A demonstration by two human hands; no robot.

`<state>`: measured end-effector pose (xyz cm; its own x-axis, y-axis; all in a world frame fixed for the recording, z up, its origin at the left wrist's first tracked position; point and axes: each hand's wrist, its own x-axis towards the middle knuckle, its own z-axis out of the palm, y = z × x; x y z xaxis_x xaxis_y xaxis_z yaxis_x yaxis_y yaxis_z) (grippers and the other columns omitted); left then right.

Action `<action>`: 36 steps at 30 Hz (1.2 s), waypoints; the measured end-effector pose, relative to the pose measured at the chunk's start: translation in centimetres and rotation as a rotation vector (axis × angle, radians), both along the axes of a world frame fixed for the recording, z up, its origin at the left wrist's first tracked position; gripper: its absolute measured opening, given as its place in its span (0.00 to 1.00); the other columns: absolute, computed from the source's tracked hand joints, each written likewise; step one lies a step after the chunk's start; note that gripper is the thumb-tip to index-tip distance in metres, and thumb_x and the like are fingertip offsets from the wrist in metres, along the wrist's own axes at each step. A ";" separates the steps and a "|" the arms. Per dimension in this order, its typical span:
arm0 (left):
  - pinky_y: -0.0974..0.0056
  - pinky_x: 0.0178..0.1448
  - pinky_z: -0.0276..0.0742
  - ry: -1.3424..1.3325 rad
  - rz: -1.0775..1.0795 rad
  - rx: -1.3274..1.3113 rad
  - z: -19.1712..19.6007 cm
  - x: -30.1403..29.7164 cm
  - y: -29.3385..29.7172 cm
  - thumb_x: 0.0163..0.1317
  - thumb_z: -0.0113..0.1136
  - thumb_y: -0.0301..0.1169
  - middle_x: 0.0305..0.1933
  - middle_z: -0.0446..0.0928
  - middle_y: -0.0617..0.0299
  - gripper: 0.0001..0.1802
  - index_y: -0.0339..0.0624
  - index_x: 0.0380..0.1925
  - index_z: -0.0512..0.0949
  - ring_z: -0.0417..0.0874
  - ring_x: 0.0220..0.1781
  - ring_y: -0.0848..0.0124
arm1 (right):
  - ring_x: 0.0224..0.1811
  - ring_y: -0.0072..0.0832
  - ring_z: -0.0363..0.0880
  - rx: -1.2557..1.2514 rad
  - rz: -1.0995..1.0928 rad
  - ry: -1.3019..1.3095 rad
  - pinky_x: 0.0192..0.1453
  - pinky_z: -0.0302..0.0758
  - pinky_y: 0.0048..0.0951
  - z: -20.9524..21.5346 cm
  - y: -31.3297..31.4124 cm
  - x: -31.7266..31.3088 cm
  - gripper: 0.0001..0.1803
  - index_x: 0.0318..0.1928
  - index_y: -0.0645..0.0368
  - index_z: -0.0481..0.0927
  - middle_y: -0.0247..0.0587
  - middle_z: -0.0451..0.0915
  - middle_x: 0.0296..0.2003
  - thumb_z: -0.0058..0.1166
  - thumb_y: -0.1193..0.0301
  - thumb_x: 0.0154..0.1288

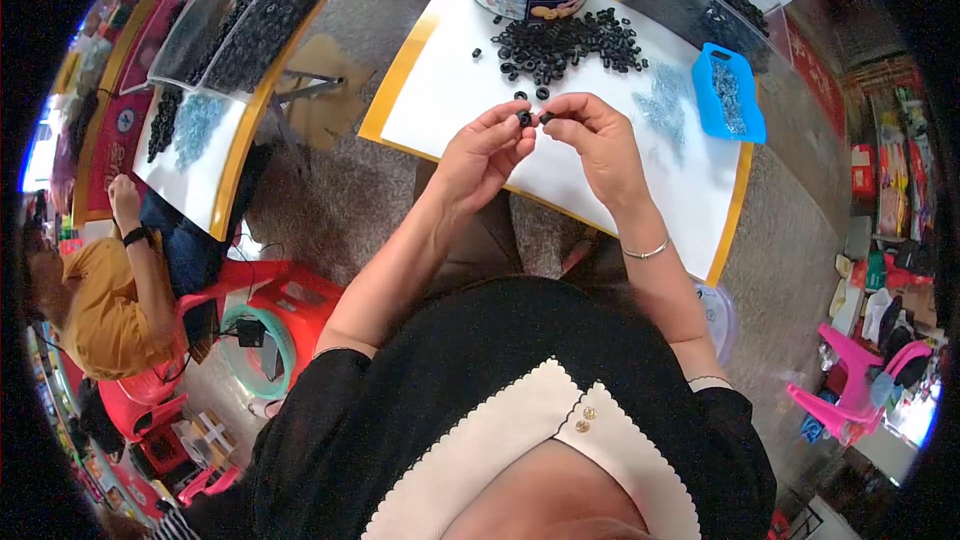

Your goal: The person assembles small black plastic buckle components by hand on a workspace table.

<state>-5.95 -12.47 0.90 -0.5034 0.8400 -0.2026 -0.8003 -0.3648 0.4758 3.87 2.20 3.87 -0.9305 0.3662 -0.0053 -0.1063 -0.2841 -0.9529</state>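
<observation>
Over the near edge of the white-topped table [430, 90], both my hands are close together. My left hand [485, 155] pinches a small black ring-shaped part [523, 119] between thumb and fingers. A second small black part [546, 117] is in the fingertips of my right hand [598, 145]; its exact kind is too small to tell. Just beyond my fingertips lie two loose black rings [542, 93]. Farther back spreads a pile of black ring-shaped parts [560, 45]. To the right of my right hand lie scattered small clear pieces [665, 105].
A round tin [497, 0] of black parts stands at the back. A blue tray [708, 120] with clear pieces sits at the right, near a transparent bin [690, 5]. On the left, a person in a mustard top [115, 310] sits at another table [205, 195] with similar parts.
</observation>
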 end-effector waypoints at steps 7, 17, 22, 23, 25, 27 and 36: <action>0.72 0.47 0.81 0.014 -0.056 -0.064 2.3 1.5 0.3 0.65 0.53 0.25 0.40 0.78 0.57 0.14 0.34 0.50 0.72 0.81 0.38 0.73 | 0.42 0.21 0.77 0.001 -0.073 0.038 0.51 0.74 0.22 1.4 -0.6 2.0 0.11 0.44 0.65 0.78 0.36 0.80 0.40 0.55 0.82 0.59; 0.72 0.44 0.82 0.003 -0.061 -0.034 3.2 2.6 0.4 0.65 0.53 0.26 0.43 0.77 0.55 0.14 0.34 0.49 0.73 0.81 0.39 0.73 | 0.38 0.21 0.77 0.067 -0.157 0.075 0.44 0.74 0.22 3.3 -0.5 3.6 0.09 0.44 0.64 0.78 0.37 0.80 0.38 0.48 0.80 0.64; 0.72 0.45 0.81 0.001 -0.070 -0.038 3.9 3.2 0.2 0.65 0.54 0.26 0.43 0.77 0.54 0.14 0.34 0.50 0.73 0.81 0.39 0.73 | 0.33 0.19 0.76 0.298 -0.121 0.015 0.38 0.74 0.21 4.4 -1.1 4.8 0.08 0.43 0.64 0.78 0.35 0.79 0.34 0.50 0.79 0.64; 0.72 0.45 0.81 0.008 -0.072 -0.036 4.1 3.3 0.2 0.65 0.54 0.26 0.43 0.77 0.54 0.15 0.34 0.50 0.73 0.81 0.39 0.73 | 0.32 0.18 0.75 0.210 -0.152 -0.012 0.37 0.74 0.20 4.6 -1.6 4.8 0.08 0.42 0.64 0.78 0.35 0.79 0.33 0.51 0.78 0.63; 0.72 0.46 0.81 0.019 -0.068 -0.052 4.5 3.6 0.0 0.65 0.54 0.26 0.43 0.77 0.55 0.15 0.34 0.50 0.73 0.81 0.39 0.73 | 0.31 0.18 0.74 0.124 -0.186 -0.039 0.36 0.74 0.20 4.6 -1.8 4.9 0.07 0.42 0.64 0.78 0.34 0.79 0.32 0.52 0.78 0.63; 0.72 0.46 0.81 0.032 -0.060 -0.068 4.7 3.7 -0.1 0.65 0.54 0.26 0.43 0.78 0.55 0.15 0.34 0.50 0.73 0.81 0.39 0.73 | 0.29 0.16 0.74 0.144 -0.169 -0.018 0.34 0.74 0.18 4.3 -1.8 5.0 0.07 0.41 0.63 0.78 0.33 0.79 0.31 0.55 0.77 0.61; 0.70 0.44 0.80 0.195 -0.051 -0.145 5.3 4.1 -0.4 0.63 0.57 0.26 0.37 0.80 0.57 0.14 0.33 0.48 0.75 0.82 0.35 0.72 | 0.30 0.17 0.75 0.299 -0.240 0.041 0.34 0.73 0.18 4.1 -2.6 5.3 0.04 0.37 0.62 0.79 0.31 0.79 0.31 0.57 0.78 0.60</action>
